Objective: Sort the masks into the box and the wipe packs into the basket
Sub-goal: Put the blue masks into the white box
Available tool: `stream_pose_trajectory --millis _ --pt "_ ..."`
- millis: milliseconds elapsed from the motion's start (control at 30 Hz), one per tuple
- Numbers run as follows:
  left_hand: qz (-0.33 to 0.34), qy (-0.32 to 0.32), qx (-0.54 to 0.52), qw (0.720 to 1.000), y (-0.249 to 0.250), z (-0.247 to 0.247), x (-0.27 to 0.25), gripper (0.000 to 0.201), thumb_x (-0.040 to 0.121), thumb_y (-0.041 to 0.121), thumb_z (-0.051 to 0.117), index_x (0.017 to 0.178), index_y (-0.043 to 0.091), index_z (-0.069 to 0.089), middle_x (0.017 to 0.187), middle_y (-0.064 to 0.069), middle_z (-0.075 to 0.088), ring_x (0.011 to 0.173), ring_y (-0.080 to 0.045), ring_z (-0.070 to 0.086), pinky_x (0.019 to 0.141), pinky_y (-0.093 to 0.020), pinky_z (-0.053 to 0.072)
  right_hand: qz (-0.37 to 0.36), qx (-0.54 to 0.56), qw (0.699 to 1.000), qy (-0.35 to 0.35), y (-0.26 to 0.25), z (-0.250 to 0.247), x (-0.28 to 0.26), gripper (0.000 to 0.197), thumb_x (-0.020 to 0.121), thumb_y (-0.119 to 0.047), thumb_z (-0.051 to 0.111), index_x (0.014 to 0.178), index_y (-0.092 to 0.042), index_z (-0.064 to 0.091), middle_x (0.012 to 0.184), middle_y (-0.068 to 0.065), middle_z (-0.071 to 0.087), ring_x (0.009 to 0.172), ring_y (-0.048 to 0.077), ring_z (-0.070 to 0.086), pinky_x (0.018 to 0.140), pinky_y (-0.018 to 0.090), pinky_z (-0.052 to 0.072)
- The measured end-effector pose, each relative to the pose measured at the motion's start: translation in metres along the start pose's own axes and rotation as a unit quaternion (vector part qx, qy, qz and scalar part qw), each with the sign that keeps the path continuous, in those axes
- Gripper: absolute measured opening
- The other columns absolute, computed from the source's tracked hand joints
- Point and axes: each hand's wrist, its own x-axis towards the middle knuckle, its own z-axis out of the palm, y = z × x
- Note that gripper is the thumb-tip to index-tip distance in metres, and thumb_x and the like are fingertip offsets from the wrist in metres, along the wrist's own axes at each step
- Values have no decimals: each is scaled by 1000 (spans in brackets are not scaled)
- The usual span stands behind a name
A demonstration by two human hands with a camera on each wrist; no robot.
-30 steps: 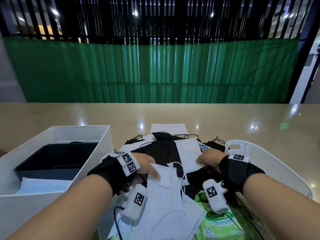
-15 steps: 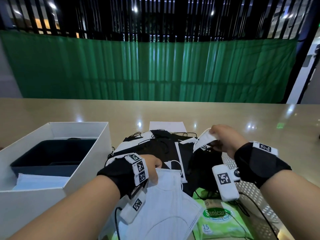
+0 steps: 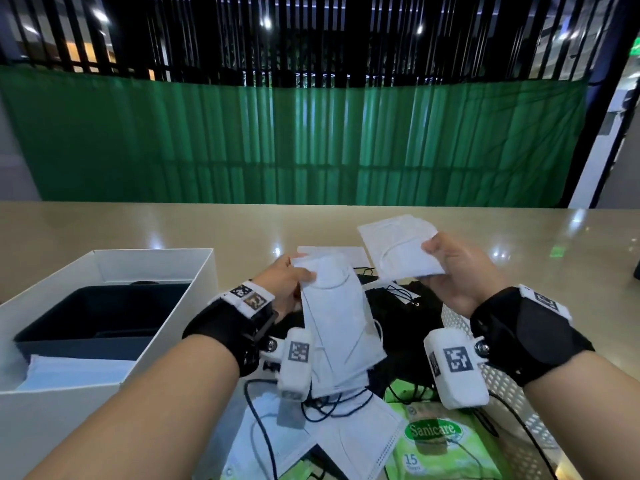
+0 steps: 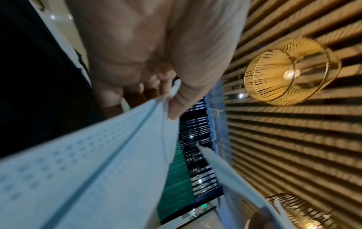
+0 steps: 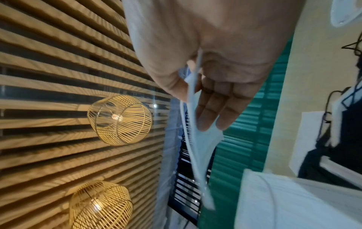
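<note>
A green curtain [image 3: 311,143] hangs behind the beige table [image 3: 138,226], and woven lamps [image 5: 119,120] glow overhead.

White masks [image 3: 341,317] in my hands; white box [image 3: 45,403] with dark tray [image 3: 90,320]; green wipe pack [image 3: 436,441]; white perforated basket [image 3: 502,386]; beige tabletop [image 3: 173,230].

The wipe pack [image 3: 437,448] is cut off by the bottom edge, partly under a wrist camera [image 3: 456,367].
</note>
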Motion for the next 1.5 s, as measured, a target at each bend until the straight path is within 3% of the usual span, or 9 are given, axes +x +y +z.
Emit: stream_pose_trajectory --millis 167,333,533,700,833,1067,1233,1333,1500 --pt "-109 70 103 986 -51 -7 11 9 91 2 53 99 6 51 81 -9 56 69 -22 57 63 -34 53 119 -224 967 13 33 -3 0 24 86 11 40 93 -6 54 84 12 59 68 21 56 50 23 51" --pt "-135 88 4 987 -58 -12 16 12 95 15 52 88 7 57 89 -11 60 74 -20 56 67 -32 49 205 -227 951 -37 57 -9 1 46 83 17 34 110 -11 57 98 18 64 83 32 61 75 40 51" --pt "-120 87 -80 986 -62 -15 12 33 98 36 46 111 9 59 103 -10 67 81 -21 62 57 -31 54 165 -168 971 -46 61 7 9 47 82 18 34 111 -13 55 99 19 63 80 31 60 68 35 49" --pt "-123 48 -80 988 -65 -21 9 35 95 42 49 106 11 60 79 -3 69 68 -13 65 59 -28 52 172 -388 903 -62 87 6 7 24 85 -2 53 105 -15 59 98 7 64 81 17 58 65 26 46" --pt "-122 22 -21 992 -65 -22 8 31 88 28 64 111 9 62 111 -8 68 103 -21 63 86 -31 53 183 -433 879 -79 92 2 6 1 90 -13 54 89 -12 55 80 6 50 65 14 45 60 26 35" --pt "-99 -49 145 983 -61 -23 4 41 75 33 73 109 10 67 112 -10 69 109 -29 63 104 -45 42 219 -442 861 -125 83 12 -4 15 88 -19 62 78 -12 54 70 7 53 56 16 48 50 23 41" --pt "-37 -81 81 993 -55 -14 -7 17 95 17 53 108 11 63 113 -11 68 100 -23 65 89 -35 51 127 -442 885 -78 84 7 -3 30 79 -33 74 98 -17 57 84 -1 59 72 13 55 58 22 44" --pt "-14 -94 8 995 -43 -5 -20 19 96 17 50 110 12 63 106 -7 71 96 -21 68 82 -33 54 125 -358 912 -153 79 7 -4 30 81 -25 72 109 -20 62 103 0 70 94 18 67 85 30 52" --pt "36 -78 16 996 -10 -5 -40 22 99 20 45 109 9 60 97 -6 70 81 -15 67 70 -26 57 150 -254 928 -228 84 10 -6 27 90 -8 59 116 -7 63 115 11 69 107 28 64 96 40 48"
